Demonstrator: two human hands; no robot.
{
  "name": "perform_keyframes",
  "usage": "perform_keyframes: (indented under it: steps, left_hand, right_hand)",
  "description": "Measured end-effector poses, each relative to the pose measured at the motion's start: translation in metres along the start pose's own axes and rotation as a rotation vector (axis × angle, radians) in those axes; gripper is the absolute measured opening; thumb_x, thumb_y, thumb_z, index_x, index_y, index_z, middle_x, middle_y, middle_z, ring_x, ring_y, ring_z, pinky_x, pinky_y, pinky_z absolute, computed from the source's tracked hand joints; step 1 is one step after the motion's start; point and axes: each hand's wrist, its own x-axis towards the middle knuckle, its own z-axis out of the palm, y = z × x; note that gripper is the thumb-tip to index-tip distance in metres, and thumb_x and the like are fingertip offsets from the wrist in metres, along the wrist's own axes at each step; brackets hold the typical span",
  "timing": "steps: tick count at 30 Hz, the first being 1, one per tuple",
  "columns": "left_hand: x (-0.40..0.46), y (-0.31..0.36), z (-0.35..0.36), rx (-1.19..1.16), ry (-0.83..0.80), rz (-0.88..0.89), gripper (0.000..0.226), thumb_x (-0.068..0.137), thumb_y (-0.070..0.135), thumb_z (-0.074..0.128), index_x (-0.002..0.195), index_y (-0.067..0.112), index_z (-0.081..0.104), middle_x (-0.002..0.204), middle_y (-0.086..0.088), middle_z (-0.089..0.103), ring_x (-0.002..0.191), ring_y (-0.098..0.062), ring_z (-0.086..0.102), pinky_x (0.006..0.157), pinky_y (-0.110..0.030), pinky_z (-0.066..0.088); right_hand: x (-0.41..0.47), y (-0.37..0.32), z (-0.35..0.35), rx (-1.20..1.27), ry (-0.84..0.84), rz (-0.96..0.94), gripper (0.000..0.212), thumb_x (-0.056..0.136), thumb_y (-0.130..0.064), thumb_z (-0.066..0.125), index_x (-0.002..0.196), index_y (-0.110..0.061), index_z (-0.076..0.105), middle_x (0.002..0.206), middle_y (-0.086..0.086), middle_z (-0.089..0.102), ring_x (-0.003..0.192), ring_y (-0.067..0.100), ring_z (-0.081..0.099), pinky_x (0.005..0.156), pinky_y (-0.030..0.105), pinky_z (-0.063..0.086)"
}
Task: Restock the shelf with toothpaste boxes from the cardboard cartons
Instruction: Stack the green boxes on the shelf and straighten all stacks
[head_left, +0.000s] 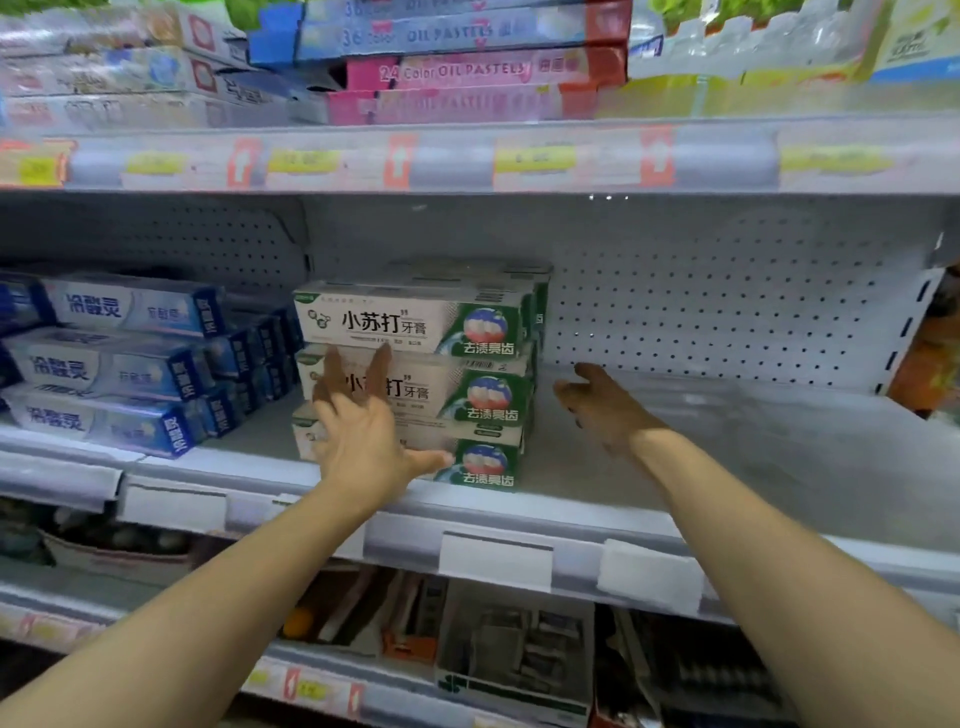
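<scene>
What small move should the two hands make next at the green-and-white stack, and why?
Probably draw both hands back to fetch more boxes. The left hand lies open against the front of the three-high green-and-white toothpaste stack, the right hand is open and empty beside it, and the shelf to the right is bare. No carton is in view.

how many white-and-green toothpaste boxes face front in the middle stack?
3, stacked: top white-and-green toothpaste box, middle box under it, bottom box on the grey metal shelf. The left hand covers part of the lower two. More sit behind; their count is unclear.
</scene>
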Motion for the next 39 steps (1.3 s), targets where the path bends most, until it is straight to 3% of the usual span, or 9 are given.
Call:
perform_keyframes:
  steps: [4,7,10,17,21,24,27,33,39]
  left_hand:
    - [0.009,-0.002,0.018,-0.143,0.112,0.059,0.135,0.055,0.053,0.083,0.141,0.045,-0.021,0.147,-0.005,-0.038,0.140,-0.032,-0.024,0.116,-0.043,0.006]
    - [0.014,-0.008,0.025,-0.188,0.177,0.087,0.138,0.048,0.049,0.087,0.145,0.038,-0.010,0.151,-0.005,-0.029,0.141,-0.026,-0.023,0.111,-0.029,-0.005]
    - [0.018,-0.009,0.028,-0.231,0.217,0.095,0.135,0.045,0.044,0.090,0.147,0.033,0.001,0.154,-0.006,-0.018,0.142,-0.024,-0.020,0.115,-0.032,-0.005]
    - [0.019,-0.010,0.026,-0.260,0.178,0.060,0.132,0.042,0.039,0.092,0.143,0.036,0.008,0.152,-0.003,-0.017,0.143,-0.018,-0.012,0.119,-0.031,0.006]
    - [0.015,-0.007,0.023,-0.235,0.172,0.062,0.129,0.044,0.035,0.091,0.142,0.039,0.008,0.153,0.002,-0.014,0.143,-0.015,-0.012,0.118,-0.032,0.004]
    - [0.012,-0.003,0.021,-0.250,0.164,0.021,0.130,0.044,0.029,0.092,0.143,0.040,0.010,0.151,0.010,-0.017,0.144,-0.018,-0.007,0.119,-0.040,0.012]
    - [0.013,-0.004,0.019,-0.287,0.154,0.014,0.123,0.048,0.035,0.090,0.143,0.038,0.012,0.150,0.015,-0.012,0.143,-0.022,0.001,0.118,-0.041,0.014]
    - [0.019,0.006,0.013,-0.353,0.313,-0.080,0.100,0.059,0.070,0.055,0.142,0.027,0.018,0.149,0.004,0.012,0.138,-0.026,0.014,0.115,-0.048,0.018]
    - [0.025,0.012,0.022,-0.272,0.385,-0.086,0.100,0.064,0.075,0.059,0.144,0.024,0.027,0.154,0.000,0.011,0.140,-0.027,0.004,0.113,-0.046,0.014]
  right_hand:
    - [0.032,0.011,-0.002,0.123,-0.114,-0.004,0.064,0.096,-0.020,0.050,0.149,-0.019,0.015,0.144,0.011,0.041,0.123,0.025,0.046,0.106,0.037,0.037]
    - [0.050,0.013,0.004,0.232,-0.252,-0.022,0.054,0.095,-0.008,0.049,0.142,-0.026,0.029,0.133,0.009,0.051,0.115,0.024,0.052,0.098,0.036,0.046]
    - [0.061,0.014,0.007,0.273,-0.347,-0.050,0.041,0.094,-0.002,0.048,0.123,-0.029,0.040,0.124,0.007,0.056,0.119,0.028,0.052,0.103,0.046,0.043]
    - [0.072,0.019,0.011,0.094,-0.421,-0.188,0.050,0.092,-0.016,0.051,0.139,-0.025,0.036,0.139,0.007,0.048,0.124,0.024,0.047,0.107,0.047,0.038]
    - [0.082,0.016,0.002,0.083,-0.269,-0.144,0.016,0.096,-0.010,0.044,0.098,-0.022,0.055,0.115,0.007,0.059,0.101,0.018,0.055,0.098,0.037,0.045]
    - [0.098,0.016,-0.015,0.046,-0.123,-0.164,0.033,0.097,-0.005,0.040,0.128,-0.011,0.045,0.118,0.007,0.054,0.096,0.018,0.050,0.097,0.036,0.046]
    - [0.103,0.013,-0.019,0.042,-0.220,-0.204,0.055,0.096,-0.006,0.046,0.146,-0.015,0.025,0.132,0.007,0.047,0.105,0.016,0.046,0.101,0.032,0.041]
    - [0.128,0.021,-0.018,0.092,-0.283,-0.155,0.067,0.093,-0.003,0.052,0.148,-0.010,0.014,0.143,0.010,0.040,0.114,0.019,0.045,0.098,0.027,0.038]
    - [0.145,0.027,-0.002,-0.016,-0.284,-0.199,0.070,0.095,-0.008,0.051,0.151,-0.018,0.011,0.151,0.009,0.030,0.132,0.023,0.038,0.112,0.040,0.033]
